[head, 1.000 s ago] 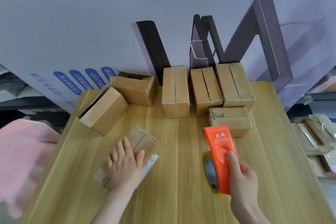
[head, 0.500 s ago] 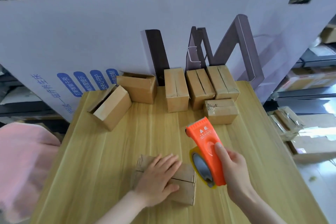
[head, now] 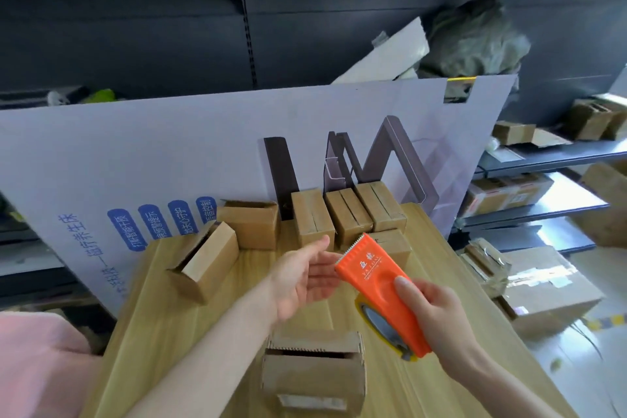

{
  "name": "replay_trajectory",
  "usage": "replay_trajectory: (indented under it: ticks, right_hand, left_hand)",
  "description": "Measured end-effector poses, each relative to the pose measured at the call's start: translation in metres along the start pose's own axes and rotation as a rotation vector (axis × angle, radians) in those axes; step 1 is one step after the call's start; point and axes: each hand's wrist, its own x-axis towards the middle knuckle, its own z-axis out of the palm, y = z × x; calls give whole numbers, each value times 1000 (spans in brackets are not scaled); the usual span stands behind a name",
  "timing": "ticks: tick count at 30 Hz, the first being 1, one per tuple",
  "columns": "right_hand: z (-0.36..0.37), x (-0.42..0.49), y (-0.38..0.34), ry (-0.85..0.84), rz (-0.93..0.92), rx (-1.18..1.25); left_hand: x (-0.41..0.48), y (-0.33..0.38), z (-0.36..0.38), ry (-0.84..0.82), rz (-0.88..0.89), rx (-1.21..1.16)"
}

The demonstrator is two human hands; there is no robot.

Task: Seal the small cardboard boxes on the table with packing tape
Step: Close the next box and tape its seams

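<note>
Left hand is off the near box, seam untaped on the table, fingers now spread toward the toothed end of the dispenser; right hand clamps its body, tape pull likely next.

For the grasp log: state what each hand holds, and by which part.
Right hand grips the orange tape dispenser by its rear end, over the roll. Left hand holds nothing, open beside the toothed front.
</note>
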Motion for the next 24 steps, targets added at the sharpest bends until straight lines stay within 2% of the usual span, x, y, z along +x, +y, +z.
replay_trajectory:
  ticks: [3, 11, 18, 24]
  right_hand:
    - [-4, -3, -14, -60, -58, -60]
    - [-18, -5, -40, -130, -197, -176]
    - [-17, -3, -51, -107, -308, -400]
    - [0, 6, -58, -104, -362, -605]
  left_hand:
    - [-20, 13, 7, 45, 107, 114]
    - [-48, 28, 23, 309, 350, 250]
    - [-54, 30, 30, 513, 403, 272]
    - [-42, 26, 18, 673, 377, 251]
